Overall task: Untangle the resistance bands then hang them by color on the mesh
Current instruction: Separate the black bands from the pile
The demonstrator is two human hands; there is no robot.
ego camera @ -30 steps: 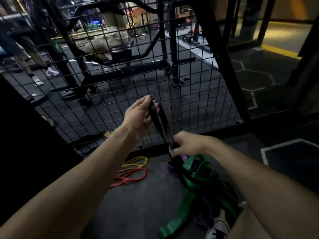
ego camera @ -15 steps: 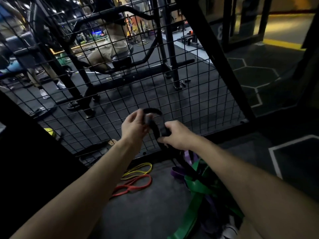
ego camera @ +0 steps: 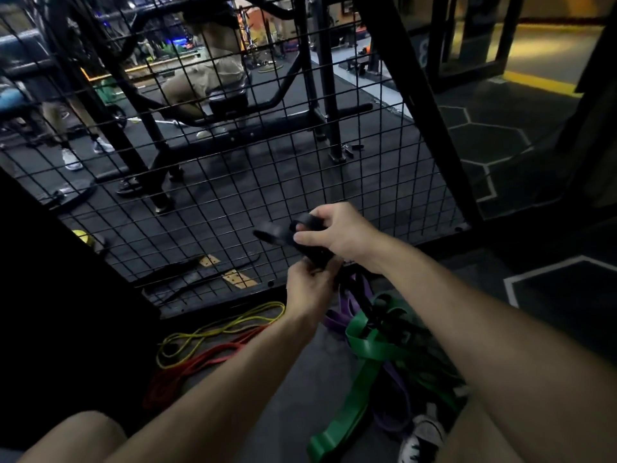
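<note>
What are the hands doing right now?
Left hand: gripping the wide black rubber resistance band, lower down.
Right hand: gripping the same band's upper part.

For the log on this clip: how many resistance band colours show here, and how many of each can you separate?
black band, gripped by both hands: 1
yellow band: 1
red band: 1
green band: at least 1, tangled
purple band: at least 1, tangled
Total: 5 colours, at least 5 bands

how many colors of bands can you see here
5: black band gripped in both hands, yellow band and red band loose on the floor, green band and purple band tangled; more may be hidden.
</note>
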